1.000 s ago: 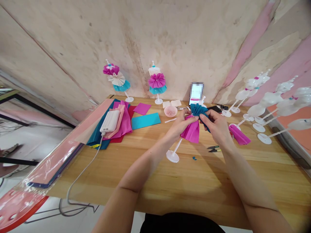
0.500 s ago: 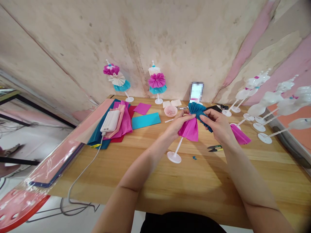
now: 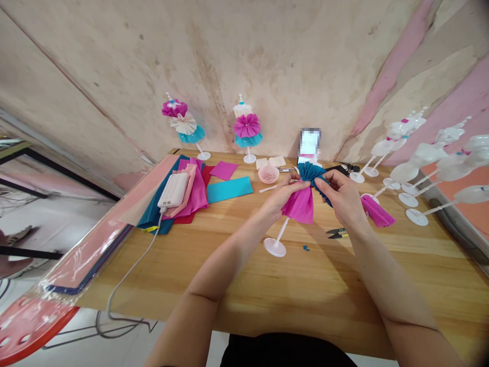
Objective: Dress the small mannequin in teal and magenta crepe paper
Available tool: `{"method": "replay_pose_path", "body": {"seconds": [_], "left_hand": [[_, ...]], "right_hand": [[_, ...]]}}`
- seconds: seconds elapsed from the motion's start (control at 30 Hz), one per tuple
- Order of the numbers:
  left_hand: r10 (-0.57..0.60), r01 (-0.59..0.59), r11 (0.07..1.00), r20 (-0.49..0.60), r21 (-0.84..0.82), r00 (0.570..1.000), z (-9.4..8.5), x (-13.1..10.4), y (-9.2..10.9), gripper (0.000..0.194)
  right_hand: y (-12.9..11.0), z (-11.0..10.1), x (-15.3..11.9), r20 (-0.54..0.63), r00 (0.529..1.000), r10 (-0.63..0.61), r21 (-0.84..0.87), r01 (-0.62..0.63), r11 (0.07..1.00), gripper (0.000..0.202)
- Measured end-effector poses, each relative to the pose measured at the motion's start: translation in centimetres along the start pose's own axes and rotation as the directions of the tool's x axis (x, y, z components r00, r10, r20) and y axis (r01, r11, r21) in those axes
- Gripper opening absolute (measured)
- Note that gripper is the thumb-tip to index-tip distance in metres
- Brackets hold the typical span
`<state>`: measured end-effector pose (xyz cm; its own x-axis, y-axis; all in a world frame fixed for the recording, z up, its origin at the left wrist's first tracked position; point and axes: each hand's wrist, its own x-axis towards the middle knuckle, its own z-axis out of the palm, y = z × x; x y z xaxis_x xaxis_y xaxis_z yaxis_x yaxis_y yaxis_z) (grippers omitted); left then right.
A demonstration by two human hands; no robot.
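Note:
My left hand (image 3: pixel 287 192) is closed around the waist of a small tilted mannequin, its thumb pressing the inner end of a pleated dark blue crepe paper strip (image 3: pixel 306 171). My right hand (image 3: pixel 343 198) pinches the same strip farther right, where it hangs in gathered folds. Below my left fingers flares a magenta crepe paper skirt (image 3: pixel 299 206). The mannequin's white round base (image 3: pixel 274 247) is under it, toward me. My fingers and the strip hide the mannequin's upper body.
Two dressed mannequins (image 3: pixel 247 127) stand by the wall, and several white mannequins (image 3: pixel 415 153) at the right. A bead bowl (image 3: pixel 268 175), phone (image 3: pixel 309 145), thread snips (image 3: pixel 336 233), turquoise paper (image 3: pixel 229 190) and a power bank (image 3: pixel 173 190) on stacked paper lie around. Its cable (image 3: pixel 130 275) crosses the table's left side.
The blue strip's free end has drawn in slightly between my hands. The mannequin and skirt have shifted a touch to the right. Both hands keep their grip.

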<state>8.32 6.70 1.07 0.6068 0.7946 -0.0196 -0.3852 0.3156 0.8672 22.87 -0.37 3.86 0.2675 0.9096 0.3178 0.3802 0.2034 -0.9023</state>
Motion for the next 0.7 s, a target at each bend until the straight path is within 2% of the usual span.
{"method": "replay_pose_path", "body": {"seconds": [0.43, 0.57, 0.7], "left_hand": [[-0.02, 0.021, 1.0, 0.013, -0.017, 1.0, 0.23, -0.26, 0.11, 0.036], [0.016, -0.015, 0.999, 0.024, -0.053, 1.0, 0.44, -0.27, 0.13, 0.032], [0.07, -0.07, 0.991, 0.007, 0.118, 0.998, 0.53, -0.41, 0.1, 0.04]], "right_hand": [[-0.06, -0.13, -0.01, -0.034, 0.998, -0.05, -0.175, 0.044, 0.984, 0.021], [-0.17, -0.09, 0.0, -0.048, 0.996, -0.069, -0.208, 0.057, 0.976, 0.018], [-0.25, -0.05, 0.0, -0.051, 0.996, -0.069, -0.214, 0.057, 0.975, 0.019]]}}
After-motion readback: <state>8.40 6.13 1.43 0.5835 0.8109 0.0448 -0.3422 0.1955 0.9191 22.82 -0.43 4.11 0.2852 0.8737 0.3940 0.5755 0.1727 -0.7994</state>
